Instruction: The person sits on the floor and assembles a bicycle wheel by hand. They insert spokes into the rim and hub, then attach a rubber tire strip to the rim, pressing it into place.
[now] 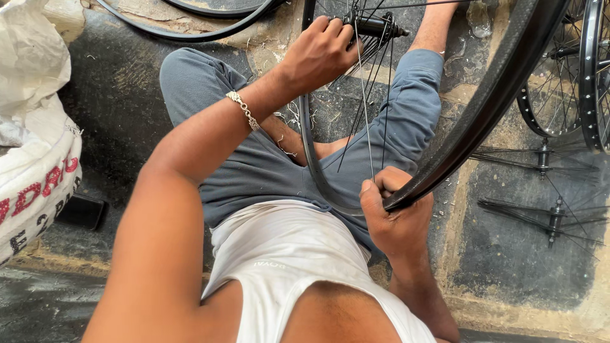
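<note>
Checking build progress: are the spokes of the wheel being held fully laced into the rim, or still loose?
Still loose. Thin spokes fan from the hub and hang free, short of the black rim.

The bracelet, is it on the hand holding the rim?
No, the bracelet is on the left hand at the hub.
</note>
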